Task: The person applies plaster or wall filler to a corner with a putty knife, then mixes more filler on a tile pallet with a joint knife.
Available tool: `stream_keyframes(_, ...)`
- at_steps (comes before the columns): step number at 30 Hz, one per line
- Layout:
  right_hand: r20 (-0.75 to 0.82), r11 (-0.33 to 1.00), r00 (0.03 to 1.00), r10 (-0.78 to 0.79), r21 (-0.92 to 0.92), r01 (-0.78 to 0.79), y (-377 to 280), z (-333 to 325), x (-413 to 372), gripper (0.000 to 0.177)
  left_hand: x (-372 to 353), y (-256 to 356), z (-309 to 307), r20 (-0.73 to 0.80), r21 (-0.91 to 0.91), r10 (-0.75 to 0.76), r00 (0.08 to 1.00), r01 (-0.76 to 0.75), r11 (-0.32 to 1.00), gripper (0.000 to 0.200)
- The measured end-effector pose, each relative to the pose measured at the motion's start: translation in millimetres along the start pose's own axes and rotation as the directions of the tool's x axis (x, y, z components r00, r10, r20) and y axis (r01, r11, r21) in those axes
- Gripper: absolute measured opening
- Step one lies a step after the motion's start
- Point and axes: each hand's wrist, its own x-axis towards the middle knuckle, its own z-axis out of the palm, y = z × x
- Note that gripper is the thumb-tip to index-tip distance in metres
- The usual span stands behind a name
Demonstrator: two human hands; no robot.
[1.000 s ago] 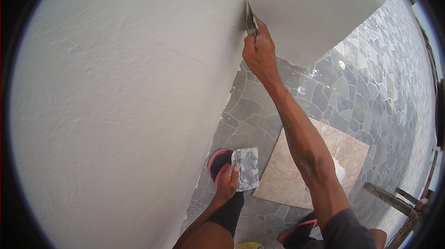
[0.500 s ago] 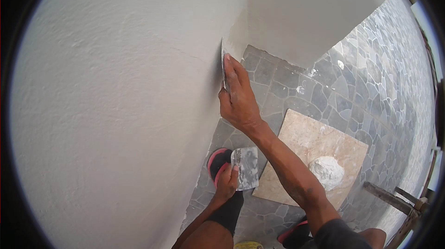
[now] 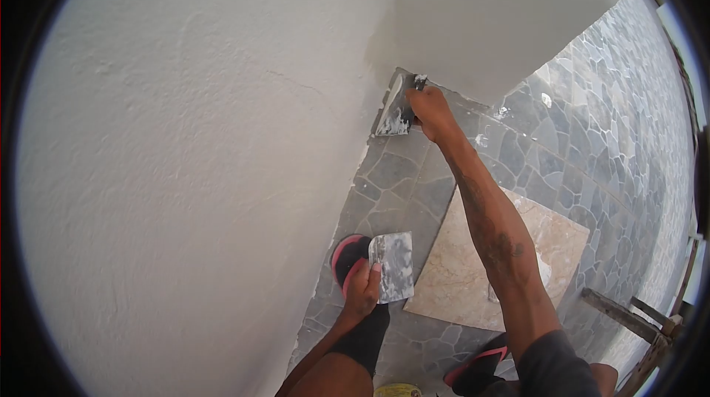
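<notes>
My right hand (image 3: 433,110) grips a putty knife (image 3: 394,112) low at the corner where two pale walls meet. White paste lies on its wide blade, which is held near the foot of the left wall (image 3: 192,175). Down by my sandalled foot (image 3: 344,264), my left hand (image 3: 362,290) is closed on a second flat metal scraper (image 3: 396,267), its thumb on the face. That plate is smeared with white and grey residue. Its handle is hidden by my fingers.
A beige marbled tile (image 3: 451,286) lies on the stone-patterned floor (image 3: 392,175); my right forearm hides most of its white putty mound (image 3: 545,270). Another wall (image 3: 481,20) stands ahead. Wooden bars (image 3: 621,316) are at the right, and a yellow container (image 3: 398,391) at the bottom edge.
My right hand has come off the left wall and shifted right, turning the putty knife so its paste-streaked face shows. My forearm now covers much of the putty mound. The left hand stays put.
</notes>
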Motion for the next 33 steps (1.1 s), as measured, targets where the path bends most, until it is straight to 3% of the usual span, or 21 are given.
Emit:
stream_keyframes(5, -0.022, 0.99, 1.0, 0.009, -0.14, -0.012, -4, 7, 21, 0.035, -1, -1, 0, 0.001, 0.0, -0.004, 1.0, 0.004, 1.0, 0.027)
stream_keyframes(14, 0.016, 0.982, 1.0, -0.003, -0.19, 0.006, -23, 21, 24, 0.032, -2, -6, 0, 0.003, -0.024, -0.009, 1.0, 0.009, 1.0, 0.027)
stream_keyframes(21, 0.045, 0.965, 0.985, -0.164, -0.202, 0.17, -35, 24, 13, 0.025, -1, -4, 0, 0.002, -0.021, 0.0, 1.0, 0.0, 1.0, 0.027)
stream_keyframes(29, 0.042, 0.882, 0.935, -0.351, -0.322, 0.345, -65, 33, -41, 0.034, -1, -6, 0, 0.007, -0.002, 0.011, 1.0, -0.011, 1.0, 0.026)
stream_keyframes(33, 0.032, 0.789, 0.872, -0.488, -0.411, 0.457, -60, 39, -42, 0.052, -1, 0, 0, 0.013, -0.018, -0.01, 1.0, 0.01, 1.0, 0.027)
